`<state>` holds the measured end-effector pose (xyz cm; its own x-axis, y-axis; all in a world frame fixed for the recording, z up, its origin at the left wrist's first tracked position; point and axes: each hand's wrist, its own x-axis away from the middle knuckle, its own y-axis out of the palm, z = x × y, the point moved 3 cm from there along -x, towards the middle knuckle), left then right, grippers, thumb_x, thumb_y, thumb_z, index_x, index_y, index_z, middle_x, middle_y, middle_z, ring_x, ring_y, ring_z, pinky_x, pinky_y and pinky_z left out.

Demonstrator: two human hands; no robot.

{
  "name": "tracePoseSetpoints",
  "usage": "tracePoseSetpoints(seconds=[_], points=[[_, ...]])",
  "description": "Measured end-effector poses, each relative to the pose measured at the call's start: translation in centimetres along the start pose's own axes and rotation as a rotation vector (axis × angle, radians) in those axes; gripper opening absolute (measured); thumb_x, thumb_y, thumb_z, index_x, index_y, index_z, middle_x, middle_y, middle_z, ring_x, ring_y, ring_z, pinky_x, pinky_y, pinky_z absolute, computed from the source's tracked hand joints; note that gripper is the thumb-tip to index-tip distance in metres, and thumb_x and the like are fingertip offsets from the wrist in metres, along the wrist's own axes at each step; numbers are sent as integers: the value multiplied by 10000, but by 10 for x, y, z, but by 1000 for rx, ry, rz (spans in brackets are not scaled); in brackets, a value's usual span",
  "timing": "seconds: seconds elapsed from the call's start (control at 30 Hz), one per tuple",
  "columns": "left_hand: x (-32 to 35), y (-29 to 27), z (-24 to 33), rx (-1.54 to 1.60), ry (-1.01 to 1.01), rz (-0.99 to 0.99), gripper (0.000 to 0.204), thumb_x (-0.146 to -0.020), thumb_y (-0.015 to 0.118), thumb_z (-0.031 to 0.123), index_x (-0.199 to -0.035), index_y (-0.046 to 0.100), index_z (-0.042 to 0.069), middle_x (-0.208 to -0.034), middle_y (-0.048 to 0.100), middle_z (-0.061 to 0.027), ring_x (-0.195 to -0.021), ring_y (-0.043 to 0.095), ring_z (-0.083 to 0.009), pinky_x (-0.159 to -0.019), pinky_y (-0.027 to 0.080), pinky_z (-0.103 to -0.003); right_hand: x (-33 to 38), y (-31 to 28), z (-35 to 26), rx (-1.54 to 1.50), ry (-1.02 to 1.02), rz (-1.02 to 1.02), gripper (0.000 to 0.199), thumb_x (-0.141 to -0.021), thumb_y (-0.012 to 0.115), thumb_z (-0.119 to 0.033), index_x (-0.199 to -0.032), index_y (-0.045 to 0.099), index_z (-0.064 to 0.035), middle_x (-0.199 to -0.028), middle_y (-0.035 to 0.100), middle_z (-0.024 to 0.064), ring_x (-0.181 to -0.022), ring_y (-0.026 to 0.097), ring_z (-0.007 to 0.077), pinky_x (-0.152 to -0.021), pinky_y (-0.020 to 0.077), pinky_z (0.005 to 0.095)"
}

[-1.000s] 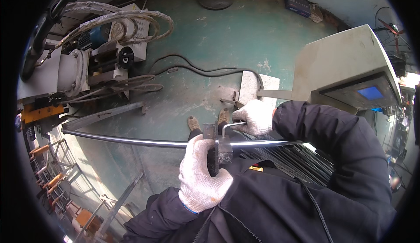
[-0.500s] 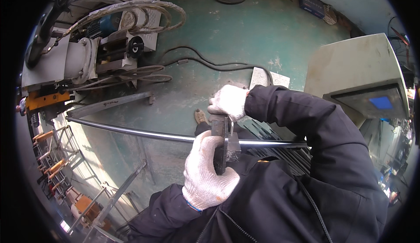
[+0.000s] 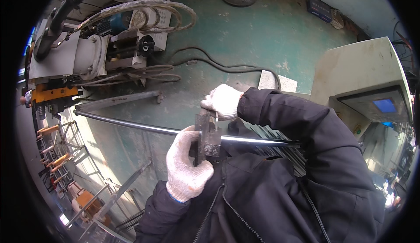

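Note:
Both my hands wear white knit gloves. My left hand is wrapped around a dark flat metal block that sits on a long thin steel rod. The rod runs from the left machine, across the green floor, to a bundle of rods under my right arm. My right hand pinches the top of the same block from above. Dark jacket sleeves cover both forearms.
A grey machine with a motor, hoses and cables stands at upper left. A beige control cabinet with a blue screen is at right. Black cables lie on the floor. Metal racks stand at lower left.
The view has shifted, so the rod and block sit lower and more central. My right hand has moved up onto the top of the block. My left hand keeps its grip.

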<state>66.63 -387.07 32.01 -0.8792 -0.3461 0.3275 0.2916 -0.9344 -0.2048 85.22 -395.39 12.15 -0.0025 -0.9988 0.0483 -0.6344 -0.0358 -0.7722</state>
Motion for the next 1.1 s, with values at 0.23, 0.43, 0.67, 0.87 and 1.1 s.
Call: tracePoseSetpoints(seconds=[0.23, 0.43, 0.67, 0.87, 1.1], points=[[-6, -47, -12, -82, 65, 22, 712, -736, 667, 37, -1437, 673, -95, -1199, 747, -143, -1054, 718, -208, -988, 585, -348, -47, 7, -9, 41, -3, 93, 235, -1047, 756, -323, -1073, 747, -89, -935, 785, 182, -913, 786, 449, -792, 603, 578], [-8, -67, -16, -57, 75, 60, 708, -737, 665, 49, -1432, 686, -89, -1160, 747, -109, -1024, 709, -186, -975, 580, -333, -51, -3, -24, 28, 88, 146, 243, -1034, 768, -342, -1022, 811, -104, -882, 796, 189, -903, 799, 435, -805, 626, 563], [-5, -61, -21, 18, 42, 56, 716, -731, 669, 50, -1434, 683, -83, -1150, 751, -116, -1037, 712, -199, -979, 576, -342, -19, 5, -20, -78, 255, 93, 312, -1051, 773, -398, -1088, 835, -95, -911, 813, 201, -941, 821, 442, -830, 633, 565], [-5, -46, -17, -25, 56, 44, 714, -744, 671, 55, -1445, 684, -82, -1138, 760, -86, -1008, 704, -169, -970, 574, -324, -14, 4, -14, -43, 301, 52, 303, -1066, 755, -377, -1102, 825, -85, -948, 821, 217, -951, 820, 453, -841, 629, 571], [-4, -49, -12, -46, 17, 31, 700, -749, 664, 51, -1436, 699, -81, -1148, 773, -83, -1019, 710, -163, -976, 577, -316, -2, 8, -18, -110, 364, 45, 377, -1110, 715, -437, -1121, 831, -78, -977, 826, 234, -981, 816, 471, -871, 628, 576]])
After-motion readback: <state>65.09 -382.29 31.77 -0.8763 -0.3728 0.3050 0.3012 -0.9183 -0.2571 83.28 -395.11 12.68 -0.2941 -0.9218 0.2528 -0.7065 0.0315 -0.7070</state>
